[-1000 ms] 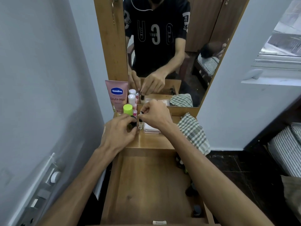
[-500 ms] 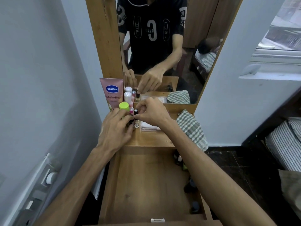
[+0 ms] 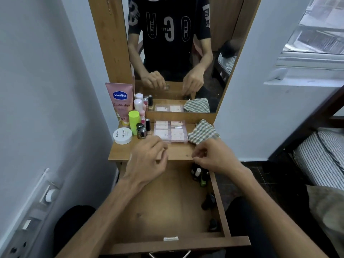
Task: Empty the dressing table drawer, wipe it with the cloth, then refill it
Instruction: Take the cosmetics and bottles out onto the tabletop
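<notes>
The drawer (image 3: 163, 207) stands pulled right out under the worktop (image 3: 178, 155), most of its wooden floor bare, so I'd judge the emptying nearly done. A few small bottles (image 3: 200, 175) are left along its right wall: about three bunched at the back and two dark ones nearer the front.

What is already out sits packed at the worktop's back left, probably to keep it clear of the wiping: one pink lotion tube (image 3: 120, 103), one green-capped bottle (image 3: 134, 121), one white jar (image 3: 122, 135), one clear palette (image 3: 170, 130) and several little bottles I can't count.

The one checked cloth (image 3: 202, 132) lies bunched at the right, handy.

The left hand (image 3: 149, 161) hangs loosely curled, holding nothing. The right hand (image 3: 214, 157) is curled above the back bottles; whether it pinches anything I cannot tell.
</notes>
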{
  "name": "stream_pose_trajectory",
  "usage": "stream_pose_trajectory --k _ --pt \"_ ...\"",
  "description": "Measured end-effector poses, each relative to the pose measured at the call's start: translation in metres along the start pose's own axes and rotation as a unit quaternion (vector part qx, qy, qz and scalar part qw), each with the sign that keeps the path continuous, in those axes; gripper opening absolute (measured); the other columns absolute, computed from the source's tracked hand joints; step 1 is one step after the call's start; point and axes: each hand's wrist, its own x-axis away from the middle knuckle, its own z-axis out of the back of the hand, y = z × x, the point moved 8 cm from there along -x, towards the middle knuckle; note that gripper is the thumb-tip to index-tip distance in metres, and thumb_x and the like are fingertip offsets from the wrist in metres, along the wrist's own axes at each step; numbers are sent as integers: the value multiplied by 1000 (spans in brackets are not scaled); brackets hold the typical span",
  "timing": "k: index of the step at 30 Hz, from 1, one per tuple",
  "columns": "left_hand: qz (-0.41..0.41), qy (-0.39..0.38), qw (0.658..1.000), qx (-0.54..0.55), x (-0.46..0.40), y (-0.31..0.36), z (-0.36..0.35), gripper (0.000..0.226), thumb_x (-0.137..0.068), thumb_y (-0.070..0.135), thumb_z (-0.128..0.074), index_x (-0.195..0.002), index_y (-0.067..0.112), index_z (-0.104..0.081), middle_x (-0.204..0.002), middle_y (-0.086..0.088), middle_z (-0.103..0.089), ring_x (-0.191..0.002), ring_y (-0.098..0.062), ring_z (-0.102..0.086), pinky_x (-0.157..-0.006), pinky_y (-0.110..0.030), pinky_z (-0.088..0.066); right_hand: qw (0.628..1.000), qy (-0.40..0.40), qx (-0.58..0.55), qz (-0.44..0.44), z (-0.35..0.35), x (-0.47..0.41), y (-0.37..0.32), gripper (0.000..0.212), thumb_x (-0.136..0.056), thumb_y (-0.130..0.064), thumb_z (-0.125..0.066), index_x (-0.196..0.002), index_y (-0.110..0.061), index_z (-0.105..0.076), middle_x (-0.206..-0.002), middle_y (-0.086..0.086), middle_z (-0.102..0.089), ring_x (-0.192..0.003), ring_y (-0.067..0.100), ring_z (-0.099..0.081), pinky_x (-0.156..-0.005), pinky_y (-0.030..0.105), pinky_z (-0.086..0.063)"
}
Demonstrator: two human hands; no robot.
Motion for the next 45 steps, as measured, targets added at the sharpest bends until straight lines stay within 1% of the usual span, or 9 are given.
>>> stream_pose_trajectory --k 5,10,21,25,32,35,39,41,45 --pt "-12 -138 989 41 21 45 -59 20 -89 27 -60 -103 19 -70 -97 5 -70 -86 -14 -65 -73 -32 -57 994 2 93 -48 -18 35 30 19 -85 -35 -71 -102 -29 -78 -85 -11 -71 -81 11 -65 -72 33 -58" --pt "20 -250 968 -9 34 63 -113 48 -93 35 -53 -140 25 -55 -112 2 -70 -96 -24 -69 -76 -41 -56 988 20 133 -69 -35 48 48 32 -84 -41 -67 -114 -32 -71 -98 -4 -70 -95 24 -67 -76 36 -53" --pt "51 -220 974 -8 26 65 -139 22 -97 24 -50 -115 22 -62 -100 -2 -71 -83 -29 -71 -63 -44 -56 989 54 111 -84 -44 46 59 28 -89 -40 -66 -115 -32 -73 -105 -4 -72 -100 22 -67 -82 36 -52" --pt "40 -225 973 -5 30 63 -127 20 -97 25 -51 -112 19 -63 -105 0 -68 -87 -25 -70 -68 -41 -55 991 51 89 -87 -43 45 57 23 -88 -36 -70 -109 -31 -75 -97 -10 -73 -98 20 -67 -82 36 -52" --pt "78 -176 981 25 32 42 -50 15 -94 41 -60 -100 27 -61 -94 14 -61 -79 -9 -57 -70 -27 -47 998 51 27 -30 -28 44 15 19 -80 -42 -78 -95 -31 -78 -75 -19 -67 -76 2 -63 -70 27 -55" --pt "82 -161 983 26 29 23 -10 11 -91 34 -68 -96 26 -62 -87 19 -53 -74 -4 -52 -68 -21 -43 999 41 -15 21 -14 36 -22 15 -81 -40 -81 -92 -29 -80 -76 -17 -70 -73 -1 -64 -68 22 -55" --pt "97 -113 989 -3 16 -16 38 11 -87 29 -71 -92 23 -63 -84 14 -61 -71 -7 -56 -62 -27 -53 994 56 -64 73 6 15 -69 10 -86 -32 -81 -95 -28 -80 -83 -17 -72 -73 -4 -63 -63 9 -46" --pt "108 -86 990 -31 6 -34 56 11 -87 29 -70 -94 23 -65 -89 12 -65 -73 -9 -57 -65 -31 -55 991 76 -70 90 11 -3 -89 10 -86 -30 -81 -96 -27 -81 -83 -17 -73 -71 -4 -63 -64 10 -48" --pt "124 -61 988 -62 -11 -61 70 10 -88 21 -72 -97 21 -68 -95 7 -69 -74 -14 -55 -67 -34 -53 987 113 -71 93 12 -40 -112 9 -82 -28 -79 -91 -28 -81 -80 -16 -73 -70 1 -64 -66 30 -60"
